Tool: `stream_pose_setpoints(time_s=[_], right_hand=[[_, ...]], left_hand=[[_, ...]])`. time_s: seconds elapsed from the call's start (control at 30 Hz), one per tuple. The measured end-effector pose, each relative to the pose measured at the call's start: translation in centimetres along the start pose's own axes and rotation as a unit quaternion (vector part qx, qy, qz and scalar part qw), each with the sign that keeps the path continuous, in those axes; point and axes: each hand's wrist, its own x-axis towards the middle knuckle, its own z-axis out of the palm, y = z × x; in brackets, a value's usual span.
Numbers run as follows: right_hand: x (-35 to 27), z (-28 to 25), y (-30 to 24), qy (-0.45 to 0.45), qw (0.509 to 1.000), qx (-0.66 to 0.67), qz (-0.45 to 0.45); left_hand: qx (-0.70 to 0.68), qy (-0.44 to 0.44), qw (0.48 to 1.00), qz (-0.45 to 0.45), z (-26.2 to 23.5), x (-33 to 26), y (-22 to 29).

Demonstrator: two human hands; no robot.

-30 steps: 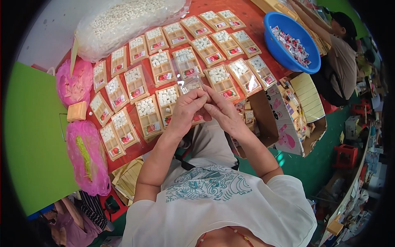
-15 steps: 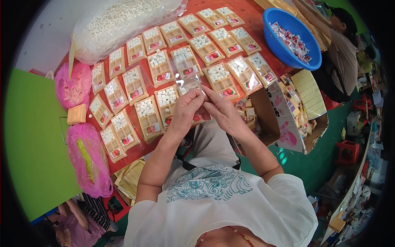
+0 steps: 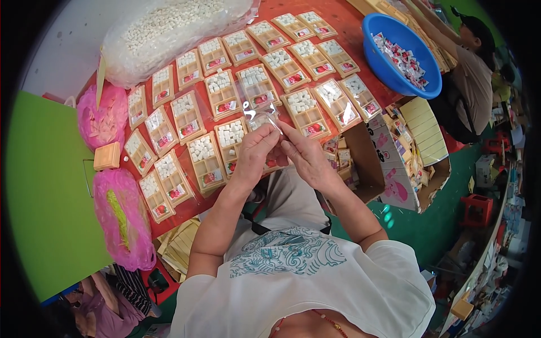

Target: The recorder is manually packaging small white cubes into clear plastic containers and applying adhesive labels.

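Observation:
In front of my body, above the table's near edge, both hands come together at a piece of clear, shiny plastic film [image 3: 260,118], perhaps a bag. My left hand [image 3: 257,153] is closed, its thumb and fingers pinching the film's lower edge. Against it, my right hand [image 3: 307,153] is closed with bent fingers, also pinching the film. The film overlaps a compartment tray [image 3: 257,84] lying beyond it. Many such beige trays stand in rows, each with white cubes in its upper part and a small red-and-white packet below. One tray [image 3: 230,135] lies just left of my left hand.
A blue basin [image 3: 372,53] of small packets stands at the far right, near another person. A clear bag [image 3: 121,62] of white cubes lies far left. Pink bags [image 3: 141,248] and a closed beige box [image 3: 106,157] line the left edge. Cardboard boxes [image 3: 389,172] stand right.
The whole view has shifted slightly. My hands stay together on the clear film with hardly any movement.

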Motion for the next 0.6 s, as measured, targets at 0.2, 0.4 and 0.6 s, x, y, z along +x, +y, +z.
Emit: stream_pose_setpoints(time_s=[0.2,0.4,0.6], right_hand=[[-0.33,0.18,-0.45,0.018,0.998,-0.047,-0.041],[-0.43,0.28,-0.61,0.026,0.997,-0.051,-0.045],[-0.61,0.38,-0.42,0.042,0.997,-0.053,-0.035]], left_hand=[[0.009,0.012,1.0,0.01,-0.01,-0.09,0.45],[0.013,0.027,0.999,0.019,0.06,-0.27,0.29],[0.021,0.02,0.999,0.028,-0.08,-0.31,-0.14]])
